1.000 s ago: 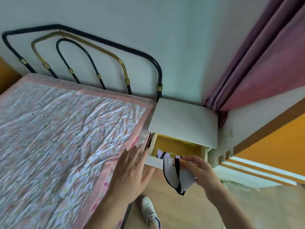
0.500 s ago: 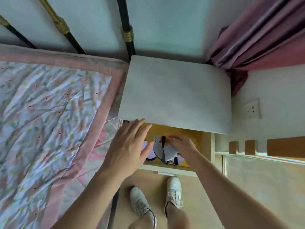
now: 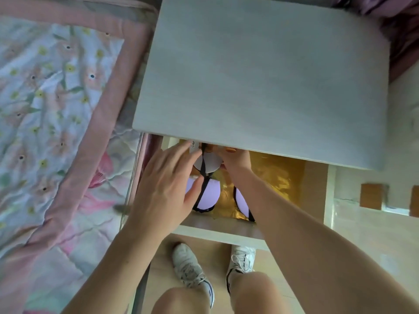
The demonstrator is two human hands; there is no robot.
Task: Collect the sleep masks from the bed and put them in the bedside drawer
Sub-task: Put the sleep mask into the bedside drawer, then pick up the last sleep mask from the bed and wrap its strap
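Head view: both hands are in the open drawer, tucking in a sleep mask.

The right hand (image 3: pixel 235 158) pinches the white sleep mask (image 3: pixel 209 163) at the back of the drawer (image 3: pixel 315 189). The left hand (image 3: pixel 167 189) lies flat with straight fingers, touching it. A purple sleep mask (image 3: pixel 209 196) already lies inside, maybe two. The bed (image 3: pixel 56 109) shows no masks here, so the job looks almost done.

Lilac sleep masks (image 3: pixel 209 196) with black straps lie on gold drawer (image 3: pixel 281 177) lining beside pink-bordered floral quilt (image 3: pixel 56 98).
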